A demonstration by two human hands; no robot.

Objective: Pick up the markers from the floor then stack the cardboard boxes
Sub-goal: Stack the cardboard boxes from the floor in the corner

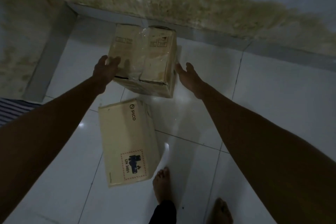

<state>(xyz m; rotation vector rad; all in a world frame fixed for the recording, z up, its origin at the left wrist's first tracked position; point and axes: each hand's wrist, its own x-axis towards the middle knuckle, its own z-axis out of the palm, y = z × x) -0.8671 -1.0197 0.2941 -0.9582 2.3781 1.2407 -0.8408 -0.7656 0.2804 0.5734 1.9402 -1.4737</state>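
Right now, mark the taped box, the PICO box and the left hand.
taped box (145, 54): head view, middle of its top face.
PICO box (125, 142): head view, middle of its top face.
left hand (106, 71): head view, back of the hand.

Pale tiled floor (254, 96), viewed from above. At centre is a taped tan cardboard box (143, 56), close before the grey skirting strip (209, 36) and the blotched plaster wall (181, 2) at 12 o'clock. The left hand (107, 68) lies on this box's 9 o'clock edge; the right hand (187, 74) is at its 3 o'clock side. At its 6 o'clock, slightly apart, lies a tan oblong cardboard box printed PICO (127, 142). A bare foot (161, 185) stands just beside that box's 4 o'clock corner, a second bare foot (221, 211) farther out. Striped cloth (12, 109) lies at the frame's 9 o'clock.
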